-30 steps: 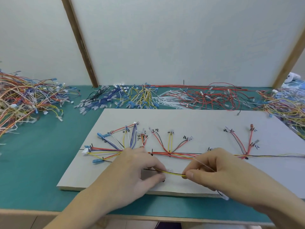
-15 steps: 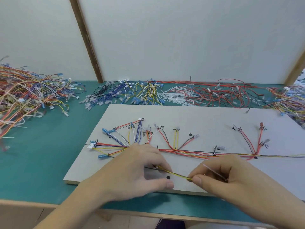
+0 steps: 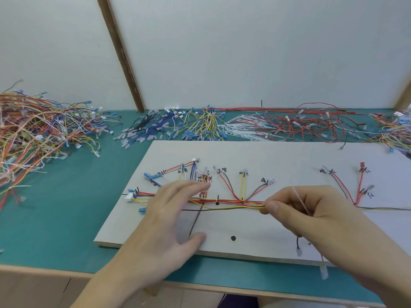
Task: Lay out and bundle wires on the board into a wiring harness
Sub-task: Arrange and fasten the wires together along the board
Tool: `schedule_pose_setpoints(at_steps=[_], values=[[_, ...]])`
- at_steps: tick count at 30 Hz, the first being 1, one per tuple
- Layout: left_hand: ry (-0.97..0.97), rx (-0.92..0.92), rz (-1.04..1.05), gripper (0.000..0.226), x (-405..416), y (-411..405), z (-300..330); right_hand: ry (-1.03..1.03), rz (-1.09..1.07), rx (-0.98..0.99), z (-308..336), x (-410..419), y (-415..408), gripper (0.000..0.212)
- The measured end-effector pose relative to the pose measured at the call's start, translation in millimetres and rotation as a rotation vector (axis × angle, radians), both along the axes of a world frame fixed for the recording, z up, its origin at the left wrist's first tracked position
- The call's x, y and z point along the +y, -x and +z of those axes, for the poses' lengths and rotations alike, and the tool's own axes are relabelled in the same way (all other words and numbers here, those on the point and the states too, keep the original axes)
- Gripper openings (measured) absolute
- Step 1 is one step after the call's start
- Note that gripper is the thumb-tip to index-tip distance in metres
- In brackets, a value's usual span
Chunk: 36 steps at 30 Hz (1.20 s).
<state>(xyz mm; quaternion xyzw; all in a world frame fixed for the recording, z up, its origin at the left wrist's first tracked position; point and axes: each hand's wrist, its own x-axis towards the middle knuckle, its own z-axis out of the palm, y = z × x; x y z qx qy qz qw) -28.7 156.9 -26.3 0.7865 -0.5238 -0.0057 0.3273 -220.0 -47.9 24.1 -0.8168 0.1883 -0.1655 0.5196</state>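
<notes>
A grey board [image 3: 278, 156] lies on the green table with a partly laid wiring harness [image 3: 231, 200] of red, yellow, black and blue wires fanning out to labelled ends. My right hand [image 3: 311, 210] pinches a yellow and black wire pair [image 3: 235, 208] at its thumb tip and also holds a thin white cable tie [image 3: 299, 197] between its fingers. My left hand [image 3: 171, 216] is spread with straight fingers over the harness's left part, thumb resting on the board. Two connector ends [image 3: 299, 252] dangle below my right hand.
Heaps of loose wires lie along the table's back: a mixed pile [image 3: 37, 134] at left, blue and yellow leads [image 3: 178, 127], white cable ties [image 3: 242, 130], red wires [image 3: 311, 125], and another pile [image 3: 393, 130] at right. The table's wooden front edge [image 3: 44, 270] runs below.
My right hand has drawn the yellow and black wires to the right and up toward the trunk. My left hand let go of the wires and spread open over the board.
</notes>
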Motion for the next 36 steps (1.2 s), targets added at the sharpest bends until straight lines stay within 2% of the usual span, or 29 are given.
schedule_pose_setpoints(at_steps=[4, 8, 12, 17, 22, 25, 27, 30, 31, 34, 36], values=[[-0.019, 0.058, 0.055, 0.078, 13.2, -2.9, 2.0, 0.052, -0.018, 0.108, -6.7, -5.6, 3.5, 0.023], [-0.114, -0.002, -0.069, 0.05, 4.9, -4.3, 15.3, 0.096, 0.074, 0.272, -12.2, -7.4, 6.6, 0.018], [-0.219, 0.036, -0.264, 0.056, -15.8, -1.3, 32.0, 0.18, 0.103, 0.312, -14.3, -8.6, 7.6, 0.015], [-0.272, 0.051, -0.348, 0.031, -52.5, -3.4, 34.2, 0.305, 0.099, 0.37, -12.7, -6.1, 6.5, 0.012], [-0.197, 0.215, -0.361, 0.021, -51.8, -3.5, 14.3, 0.469, 0.035, 0.426, -12.1, -5.7, 3.2, 0.016], [-0.095, 0.19, -0.33, 0.018, -49.3, 0.4, 6.7, 0.479, 0.04, 0.446, -9.0, -7.3, 0.4, 0.016], [-0.057, 0.209, -0.313, 0.019, -48.3, 3.9, 2.6, 0.382, 0.018, 0.382, -6.4, -9.3, -3.5, 0.027], [-0.054, 0.231, -0.305, 0.018, -47.4, 3.7, -0.1, -0.198, -0.063, 0.105, -1.7, -10.3, -13.9, 0.037], [-0.054, 0.227, -0.304, 0.018, -47.3, 3.0, -0.8, -0.33, -0.052, 0.048, -0.5, -9.0, -17.4, 0.041], [-0.039, 0.21, -0.305, 0.014, -45.9, 2.9, -2.6, -0.543, 0.044, -0.065, -1.5, -4.3, -26.6, 0.036], [-0.021, 0.211, -0.313, 0.015, -45.1, 3.5, -2.8, -0.588, 0.007, -0.117, -3.2, -4.0, -34.8, 0.037]])
